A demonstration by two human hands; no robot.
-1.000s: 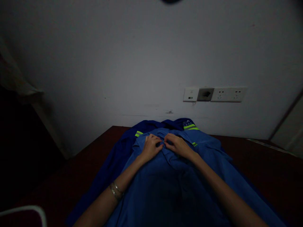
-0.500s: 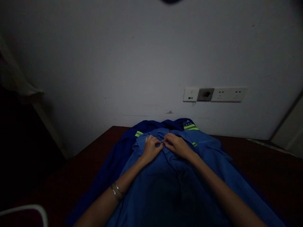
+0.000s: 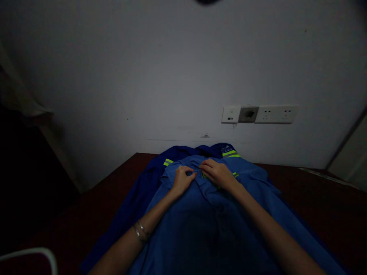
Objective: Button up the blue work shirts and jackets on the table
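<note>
A light blue shirt [image 3: 177,221] lies spread out in front of me, its collar end toward the wall. Near the collar, my left hand [image 3: 182,180] pinches the cloth between thumb and forefinger. My right hand [image 3: 219,175] is closed on the shirt just to the right, fingers together and bent; a small gap separates the two hands. Beside the right fingers a yellow-green marking shows on the cloth. Under the shirt lies a darker blue garment [image 3: 137,191] with yellow-green and grey reflective strips. Exactly what the fingertips grip is too dark to make out.
The clothes rest on a dark red-brown tabletop [image 3: 126,168] against a pale wall [image 3: 172,76]. Wall sockets [image 3: 275,114] sit at the right. A white curved bar [image 3: 37,251] shows at lower left, and cloth [image 3: 25,103] hangs at far left.
My right hand has drawn slightly away from the left and turned flatter over the cloth, uncovering a yellow-green marking. My left hand stays nearly in place.
</note>
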